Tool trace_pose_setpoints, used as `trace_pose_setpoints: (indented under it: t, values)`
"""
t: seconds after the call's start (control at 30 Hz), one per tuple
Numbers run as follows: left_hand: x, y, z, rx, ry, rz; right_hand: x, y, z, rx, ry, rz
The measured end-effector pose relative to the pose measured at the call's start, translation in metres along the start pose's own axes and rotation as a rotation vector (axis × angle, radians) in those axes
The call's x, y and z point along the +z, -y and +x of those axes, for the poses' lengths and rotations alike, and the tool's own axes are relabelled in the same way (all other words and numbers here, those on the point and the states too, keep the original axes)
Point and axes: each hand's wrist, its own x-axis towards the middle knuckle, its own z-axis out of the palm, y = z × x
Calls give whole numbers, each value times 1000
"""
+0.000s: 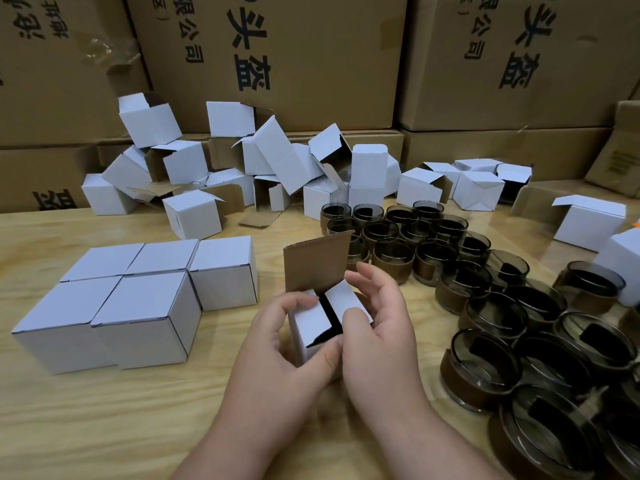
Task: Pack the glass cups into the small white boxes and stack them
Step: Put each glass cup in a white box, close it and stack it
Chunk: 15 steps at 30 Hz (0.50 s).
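A small white box [313,323] stands on the wooden table in front of me. Its brown lid flap [317,263] points up and its two side flaps are folded inward over a dark gap. My left hand [287,341] grips the box's left side, fingertips on the left flap. My right hand [377,327] holds the right side, thumb pressing the right flap. Whether a cup is inside I cannot tell. Several smoky glass cups [485,285] with brown bands stand to the right. Closed white boxes [138,299] sit together at the left.
A loose heap of open white boxes [242,174] lies at the back of the table. More open boxes [588,223] rest at the far right. Large brown cartons [277,57] with black print wall off the rear.
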Motion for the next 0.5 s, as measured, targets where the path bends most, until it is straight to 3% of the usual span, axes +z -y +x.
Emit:
trace_pose_setpoints:
  t: [0.27, 0.5]
  values:
    - [-3, -3, 1, 110, -114, 94, 0, 1, -2, 8, 12, 33]
    - [-2, -4, 1, 125, -115, 157, -1, 3, -3, 5, 2, 68]
